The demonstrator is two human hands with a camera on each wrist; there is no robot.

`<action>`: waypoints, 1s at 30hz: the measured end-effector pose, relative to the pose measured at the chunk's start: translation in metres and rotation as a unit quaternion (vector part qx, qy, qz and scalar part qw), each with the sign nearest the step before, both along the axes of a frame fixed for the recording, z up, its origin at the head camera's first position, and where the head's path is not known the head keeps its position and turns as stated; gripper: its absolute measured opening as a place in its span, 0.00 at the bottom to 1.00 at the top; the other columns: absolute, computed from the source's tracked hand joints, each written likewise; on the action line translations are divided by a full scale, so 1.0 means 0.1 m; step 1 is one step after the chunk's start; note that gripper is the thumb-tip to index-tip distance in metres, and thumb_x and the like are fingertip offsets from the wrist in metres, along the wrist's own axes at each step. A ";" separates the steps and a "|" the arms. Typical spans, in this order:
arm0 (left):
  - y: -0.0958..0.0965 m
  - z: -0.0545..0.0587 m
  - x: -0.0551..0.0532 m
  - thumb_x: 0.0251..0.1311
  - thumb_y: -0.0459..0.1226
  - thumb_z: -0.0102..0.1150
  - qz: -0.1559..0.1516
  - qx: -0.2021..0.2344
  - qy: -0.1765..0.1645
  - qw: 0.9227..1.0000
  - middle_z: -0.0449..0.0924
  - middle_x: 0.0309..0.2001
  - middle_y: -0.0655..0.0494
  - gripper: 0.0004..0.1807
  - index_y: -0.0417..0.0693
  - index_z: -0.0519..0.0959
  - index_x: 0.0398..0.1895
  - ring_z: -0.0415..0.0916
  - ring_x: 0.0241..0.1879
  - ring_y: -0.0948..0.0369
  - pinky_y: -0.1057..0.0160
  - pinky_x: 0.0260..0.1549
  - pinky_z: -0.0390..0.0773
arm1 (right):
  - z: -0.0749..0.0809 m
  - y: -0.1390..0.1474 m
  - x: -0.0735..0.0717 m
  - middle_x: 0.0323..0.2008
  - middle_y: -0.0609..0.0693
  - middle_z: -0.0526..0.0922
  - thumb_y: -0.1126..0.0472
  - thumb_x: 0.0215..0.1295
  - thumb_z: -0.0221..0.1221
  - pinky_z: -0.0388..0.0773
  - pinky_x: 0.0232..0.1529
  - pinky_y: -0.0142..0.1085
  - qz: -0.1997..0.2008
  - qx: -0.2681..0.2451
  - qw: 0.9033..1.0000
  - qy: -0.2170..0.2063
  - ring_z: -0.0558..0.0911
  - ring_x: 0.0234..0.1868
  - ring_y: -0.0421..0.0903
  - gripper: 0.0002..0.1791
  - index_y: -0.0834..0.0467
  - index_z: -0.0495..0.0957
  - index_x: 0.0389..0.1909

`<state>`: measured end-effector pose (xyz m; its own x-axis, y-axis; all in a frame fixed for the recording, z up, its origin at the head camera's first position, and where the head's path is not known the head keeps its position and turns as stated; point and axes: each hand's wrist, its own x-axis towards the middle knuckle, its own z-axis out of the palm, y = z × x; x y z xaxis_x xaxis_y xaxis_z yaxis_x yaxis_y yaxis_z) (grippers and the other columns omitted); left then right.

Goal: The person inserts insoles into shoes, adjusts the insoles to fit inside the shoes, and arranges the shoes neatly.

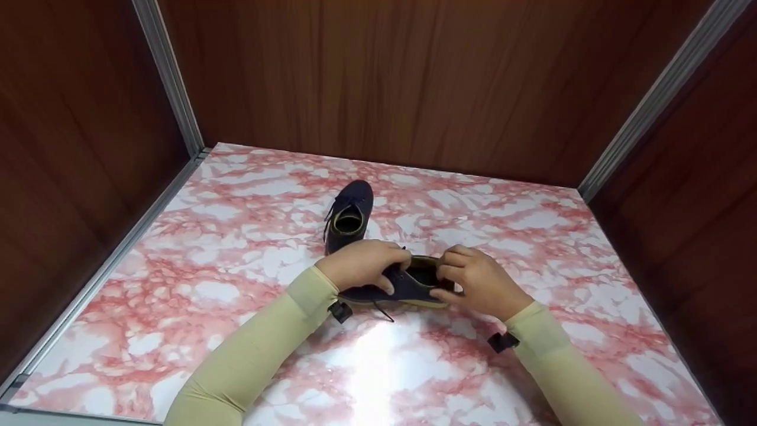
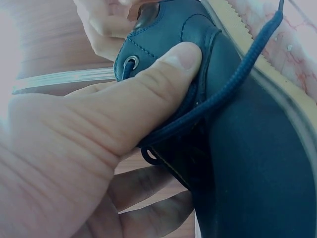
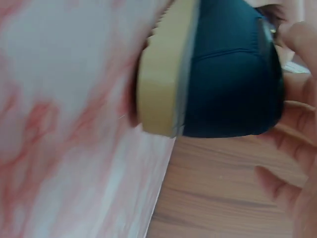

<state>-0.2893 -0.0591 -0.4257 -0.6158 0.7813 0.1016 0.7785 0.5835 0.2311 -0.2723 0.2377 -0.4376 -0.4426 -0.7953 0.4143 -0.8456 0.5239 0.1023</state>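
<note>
A dark blue lace-up shoe (image 1: pixel 408 289) with a tan sole lies crosswise, its toe toward the left. My left hand (image 1: pixel 369 263) grips it across the laced part. In the left wrist view the thumb (image 2: pixel 171 69) presses the side by the eyelets, over a loose blue lace (image 2: pixel 237 74). My right hand (image 1: pixel 482 281) holds the heel end, fingers bent at the collar and thumb low on the near side. The right wrist view shows the heel (image 3: pixel 228 94) close beside those fingers (image 3: pixel 299 119).
A matching shoe (image 1: pixel 355 195) stands just behind, toe pointing away, its lace hanging at the left. The table (image 1: pixel 225 248) has a red and white marbled top. Brown wood panels (image 1: pixel 378 83) with metal posts enclose the back and both sides.
</note>
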 end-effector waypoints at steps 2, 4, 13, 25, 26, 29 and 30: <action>0.00 0.01 0.00 0.58 0.49 0.81 -0.001 0.000 -0.002 1.000 0.83 0.47 0.58 0.24 0.54 0.79 0.50 0.78 0.43 0.58 0.54 0.51 0.82 | -0.03 0.02 0.00 0.43 0.45 0.86 0.41 0.65 0.77 0.85 0.58 0.47 0.010 0.014 1.000 0.019 0.83 0.53 0.47 0.19 0.52 0.87 0.38; 0.00 0.01 0.01 0.58 0.49 0.81 -0.001 0.002 -0.005 1.000 0.83 0.46 0.57 0.24 0.54 0.79 0.50 0.77 0.43 0.58 0.54 0.50 0.81 | -0.05 0.03 -0.01 0.43 0.46 0.87 0.40 0.62 0.78 0.85 0.61 0.49 0.018 0.024 0.999 0.037 0.84 0.54 0.49 0.21 0.53 0.88 0.39; 0.01 0.03 0.00 0.59 0.49 0.81 0.000 -0.002 0.002 1.000 0.83 0.47 0.57 0.24 0.54 0.79 0.50 0.79 0.44 0.58 0.53 0.51 0.82 | -0.08 0.00 -0.06 0.35 0.45 0.90 0.43 0.65 0.77 0.87 0.59 0.47 0.053 0.026 0.996 0.062 0.87 0.47 0.47 0.17 0.54 0.90 0.38; 0.01 0.04 0.01 0.58 0.49 0.81 0.005 -0.006 -0.002 1.000 0.84 0.48 0.57 0.24 0.54 0.79 0.51 0.80 0.45 0.58 0.53 0.53 0.83 | -0.01 -0.09 -0.14 0.30 0.42 0.89 0.41 0.66 0.76 0.86 0.44 0.44 0.080 0.085 0.989 0.088 0.85 0.33 0.44 0.18 0.49 0.87 0.29; 0.01 0.04 0.01 0.58 0.50 0.81 0.005 -0.007 -0.003 1.000 0.84 0.48 0.57 0.25 0.54 0.79 0.51 0.81 0.46 0.58 0.53 0.53 0.83 | 0.00 -0.10 -0.14 0.30 0.41 0.89 0.40 0.66 0.76 0.86 0.43 0.44 0.079 0.092 0.989 0.088 0.85 0.32 0.44 0.18 0.49 0.86 0.29; 0.01 0.04 0.02 0.57 0.50 0.81 0.005 -0.009 -0.004 1.000 0.84 0.49 0.57 0.25 0.54 0.79 0.52 0.81 0.46 0.57 0.53 0.54 0.83 | 0.02 -0.12 -0.14 0.30 0.41 0.89 0.39 0.66 0.75 0.86 0.40 0.42 0.075 0.111 0.987 0.091 0.85 0.31 0.43 0.19 0.48 0.85 0.27; 0.01 0.04 0.01 0.57 0.50 0.81 0.006 -0.009 -0.003 1.000 0.84 0.49 0.57 0.25 0.54 0.79 0.52 0.81 0.46 0.57 0.53 0.54 0.83 | 0.02 -0.12 -0.13 0.30 0.41 0.89 0.38 0.66 0.74 0.86 0.40 0.42 0.074 0.117 0.986 0.092 0.85 0.31 0.43 0.20 0.48 0.85 0.26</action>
<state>-0.2879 -0.0585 -0.4222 -0.6250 0.7761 0.0841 0.7706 0.5961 0.2257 -0.2857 0.2252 -0.4354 -0.2490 -0.9288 0.2745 -0.8666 0.3402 0.3651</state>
